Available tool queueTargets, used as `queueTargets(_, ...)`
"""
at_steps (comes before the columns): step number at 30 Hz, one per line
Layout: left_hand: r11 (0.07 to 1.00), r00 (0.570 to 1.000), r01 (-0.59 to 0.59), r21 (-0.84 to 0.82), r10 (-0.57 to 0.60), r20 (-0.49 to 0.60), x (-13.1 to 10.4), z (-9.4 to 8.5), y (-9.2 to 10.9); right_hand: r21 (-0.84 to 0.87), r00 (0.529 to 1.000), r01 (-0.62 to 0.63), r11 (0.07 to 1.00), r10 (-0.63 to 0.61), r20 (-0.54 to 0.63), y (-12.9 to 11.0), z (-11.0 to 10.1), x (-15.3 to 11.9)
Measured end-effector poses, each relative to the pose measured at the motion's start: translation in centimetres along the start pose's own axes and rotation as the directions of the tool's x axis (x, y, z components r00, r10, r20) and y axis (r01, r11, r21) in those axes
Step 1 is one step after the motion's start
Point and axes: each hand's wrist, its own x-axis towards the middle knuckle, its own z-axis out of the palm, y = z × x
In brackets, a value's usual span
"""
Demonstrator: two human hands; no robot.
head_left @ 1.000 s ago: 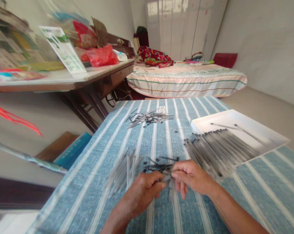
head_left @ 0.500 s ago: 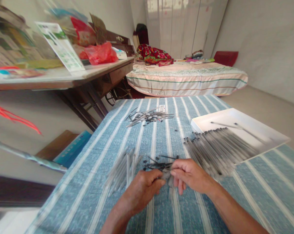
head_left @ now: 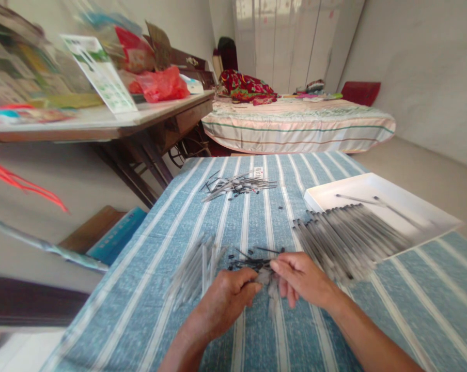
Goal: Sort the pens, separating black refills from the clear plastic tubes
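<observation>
My left hand (head_left: 229,293) is closed in a pinch low over the table, thumb against fingers. My right hand (head_left: 301,279) faces it closely, thumb and forefinger pinched too. Blurred greyish bits show between the fingertips, too smeared to name. Just beyond the hands lies a small pile of thin black pen parts (head_left: 249,262), partly hidden by the fingers. Translucent pen tubes (head_left: 197,268) lie in a bundle left of my left hand. Right of my right hand, dark-ended pens (head_left: 334,240) lie side by side in a row, partly over the tray's edge.
A shallow white tray (head_left: 314,195) holds a few loose pens at the right. A mixed heap of thin pen parts (head_left: 237,186) lies farther back on the striped tablecloth (head_left: 148,289). A desk (head_left: 171,109) stands at left, a bed (head_left: 295,121) behind.
Both hands stay almost in place, with the fingers shifting slightly at the pinch. The whole view has moved a little; the piles and pens look unchanged.
</observation>
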Motion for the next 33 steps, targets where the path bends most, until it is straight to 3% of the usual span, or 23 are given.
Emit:
queueTargets(6,1.0,1.0,0.003,-0.01,-0.003,-0.009,-0.01,-0.05,-0.02,0.066,0.999,0.018,0.998,-0.02,0.025,-0.06,0.02,0.1)
queueTargets(10,1.0,1.0,0.001,-0.017,-0.001,-0.003,0.0,0.04,0.1,-0.019,1.0,-0.013,1.0,0.013,-0.007,-0.1,0.11,0.04)
queueTargets(14,1.0,1.0,-0.003,-0.009,0.003,-0.002,0.09,0.08,0.07,0.069,0.999,-0.01,0.998,0.007,0.045,-0.05,0.09,0.06)
queueTargets(19,1.0,1.0,-0.009,-0.015,0.009,-0.001,0.17,0.06,-0.1,-0.012,0.999,-0.029,1.0,0.029,-0.029,-0.11,0.1,0.11)
queueTargets(23,1.0,1.0,-0.008,-0.022,0.008,0.007,0.13,0.15,-0.09,0.067,0.999,-0.031,0.997,0.03,0.012,-0.26,0.05,0.05)
queueTargets(28,1.0,1.0,0.005,-0.007,-0.005,0.001,0.17,0.27,-0.22,0.003,0.999,-0.042,0.999,0.042,-0.015,-0.15,-0.11,0.04)
queueTargets(33,1.0,1.0,0.004,-0.014,-0.004,0.001,0.3,0.29,-0.34,0.094,0.999,-0.035,0.995,0.032,0.034,-0.07,-0.14,0.11)
